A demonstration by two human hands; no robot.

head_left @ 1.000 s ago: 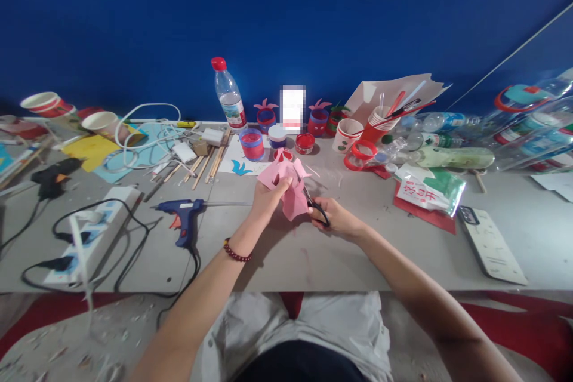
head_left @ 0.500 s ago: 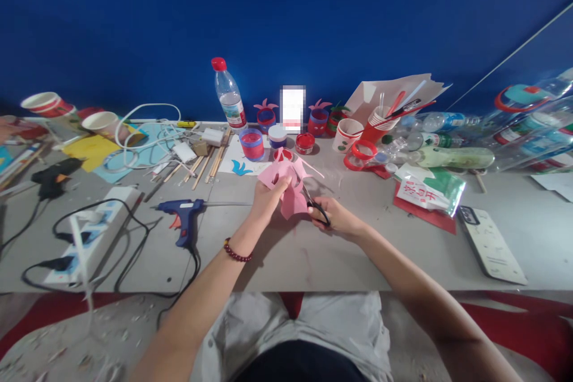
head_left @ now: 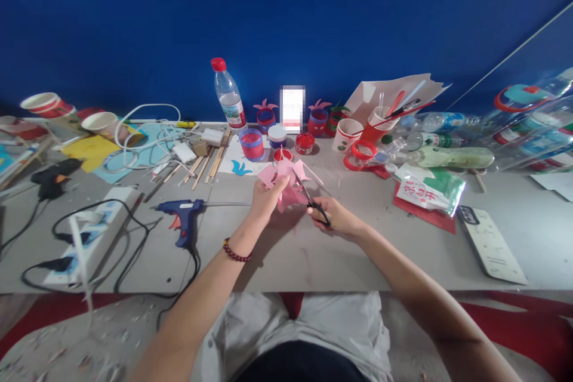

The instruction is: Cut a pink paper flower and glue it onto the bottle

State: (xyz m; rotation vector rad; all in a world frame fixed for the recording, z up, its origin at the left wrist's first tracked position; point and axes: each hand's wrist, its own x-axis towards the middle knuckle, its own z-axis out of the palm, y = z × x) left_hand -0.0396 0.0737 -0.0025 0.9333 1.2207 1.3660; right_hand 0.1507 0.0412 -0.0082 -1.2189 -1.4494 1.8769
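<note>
Grey tabletop (head_left: 358,265) below; scissors (head_left: 307,195) point diagonally forward-left across pink paper (head_left: 292,195).

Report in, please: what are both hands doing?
Left hand gripping pink paper. Right hand holding black-handled scissors, blades at the paper. Open red pot close beyond the paper.

Dark-red bead bracelet (head_left: 236,255), black top (head_left: 295,364), pale trousers (head_left: 342,325).

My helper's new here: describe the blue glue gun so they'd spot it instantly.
On the grey table, find the white power strip at left. Right of it lies the glue gun, its blue body unlike the black gun farther left.
</note>
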